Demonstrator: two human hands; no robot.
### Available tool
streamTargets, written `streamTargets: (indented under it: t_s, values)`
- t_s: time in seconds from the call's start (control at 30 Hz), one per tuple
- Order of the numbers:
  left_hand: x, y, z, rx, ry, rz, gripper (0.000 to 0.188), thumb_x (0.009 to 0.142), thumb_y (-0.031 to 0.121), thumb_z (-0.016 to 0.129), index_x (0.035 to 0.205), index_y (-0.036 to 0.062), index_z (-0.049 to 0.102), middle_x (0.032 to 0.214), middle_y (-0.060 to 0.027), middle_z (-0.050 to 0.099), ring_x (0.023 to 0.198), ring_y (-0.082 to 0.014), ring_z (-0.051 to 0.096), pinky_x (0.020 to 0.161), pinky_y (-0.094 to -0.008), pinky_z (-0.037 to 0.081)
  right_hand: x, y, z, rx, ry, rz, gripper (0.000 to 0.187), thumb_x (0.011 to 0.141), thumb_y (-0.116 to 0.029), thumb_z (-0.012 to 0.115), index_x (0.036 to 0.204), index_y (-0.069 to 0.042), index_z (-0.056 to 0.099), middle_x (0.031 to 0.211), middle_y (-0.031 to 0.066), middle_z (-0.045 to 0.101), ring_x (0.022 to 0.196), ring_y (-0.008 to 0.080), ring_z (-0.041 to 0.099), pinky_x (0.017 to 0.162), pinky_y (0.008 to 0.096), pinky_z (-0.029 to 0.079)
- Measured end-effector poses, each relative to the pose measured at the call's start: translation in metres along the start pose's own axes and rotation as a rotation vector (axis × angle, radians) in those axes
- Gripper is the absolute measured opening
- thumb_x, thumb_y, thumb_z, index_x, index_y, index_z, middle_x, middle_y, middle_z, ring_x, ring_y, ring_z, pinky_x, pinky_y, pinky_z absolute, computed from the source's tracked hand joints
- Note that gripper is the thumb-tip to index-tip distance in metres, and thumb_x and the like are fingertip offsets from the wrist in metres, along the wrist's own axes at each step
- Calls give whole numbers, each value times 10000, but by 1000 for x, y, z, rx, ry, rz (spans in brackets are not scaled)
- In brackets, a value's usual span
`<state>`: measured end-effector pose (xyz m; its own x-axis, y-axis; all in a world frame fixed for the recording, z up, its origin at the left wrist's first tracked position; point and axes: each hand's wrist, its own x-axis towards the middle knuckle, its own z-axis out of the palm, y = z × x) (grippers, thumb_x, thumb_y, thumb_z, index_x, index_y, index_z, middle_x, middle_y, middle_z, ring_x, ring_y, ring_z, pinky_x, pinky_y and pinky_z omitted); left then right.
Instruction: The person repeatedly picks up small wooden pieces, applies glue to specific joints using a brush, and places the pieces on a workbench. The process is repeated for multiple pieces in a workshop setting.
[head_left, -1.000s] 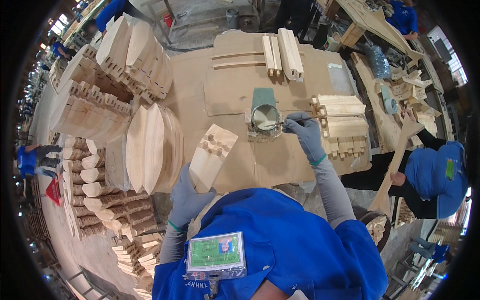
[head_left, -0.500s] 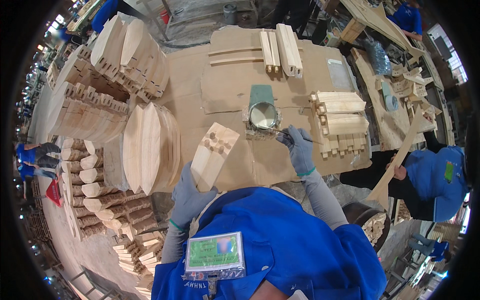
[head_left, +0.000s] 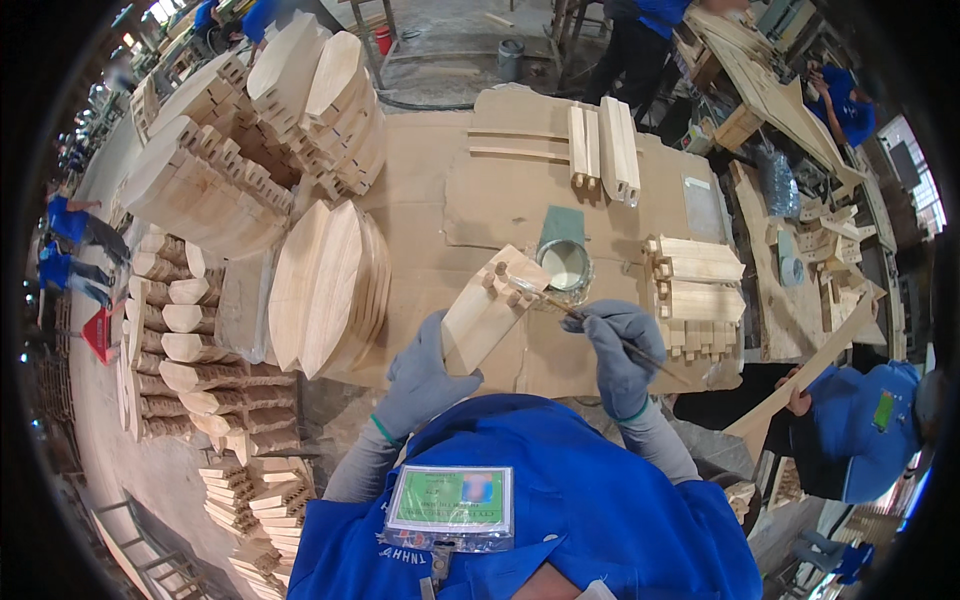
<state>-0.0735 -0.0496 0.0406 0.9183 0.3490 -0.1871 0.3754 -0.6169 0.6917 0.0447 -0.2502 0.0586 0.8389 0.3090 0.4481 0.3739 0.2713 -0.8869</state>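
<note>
My left hand (head_left: pixel 428 367), in a grey glove, is closed around the lower end of a pale wooden block (head_left: pixel 487 318). The block tilts up to the right, with several round dowels (head_left: pixel 503 280) standing out near its far end. A thin brush (head_left: pixel 640 352) is pinched in my gloved right hand (head_left: pixel 622 350). Its tip touches or nearly touches the dowels; I cannot tell which. Just behind the block's far end is an open can of whitish liquid (head_left: pixel 565 266), with a green piece (head_left: pixel 562 226) standing at its far side.
Cardboard (head_left: pixel 420 160) covers the table. Stacked rails (head_left: pixel 700 290) lie to the right, more wooden pieces (head_left: pixel 618 150) at the back. Tall stacks of curved panels (head_left: pixel 325 285) stand on the left. At the right, a person in blue (head_left: pixel 860 420) holds a long wooden piece (head_left: pixel 800 375).
The brush has moved from the can to the dowels on the block. My left hand has brought the block right, closer to the can. The view has shifted slightly.
</note>
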Motion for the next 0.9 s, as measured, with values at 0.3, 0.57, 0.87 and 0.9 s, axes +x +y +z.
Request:
streamTargets:
  t_s: [0.3,0.57,0.87,0.9]
  values:
    - [0,7,-6,-76,-18,23,822,609,337,731,1274,48,345,1044,-224,578,949,-383,588,819,-444,448,4,13,12,-272,-125,-155,147,776,39,672,757,-4,533,850,164,663,744,214,650,636,303,509]
    - [5,7,-10,-64,-11,-59,838,599,341,752,1266,43,344,1070,-225,564,980,-378,575,831,-445,441,2,-6,-7,-277,-170,-179,149,765,62,666,781,4,529,845,187,662,756,232,660,650,297,523]
    - [3,20,-8,-37,-1,21,857,604,328,750,1282,24,322,1107,-214,541,997,-374,565,840,-449,445,11,-4,-9,-199,-49,-188,134,793,50,649,840,13,530,908,190,636,809,210,644,696,299,523]
    - [2,20,-7,-38,1,43,861,604,325,751,1286,25,320,1105,-213,543,993,-373,568,836,-450,448,8,-2,-4,-127,-51,-134,133,796,49,647,848,12,530,913,183,632,811,204,642,698,297,522]
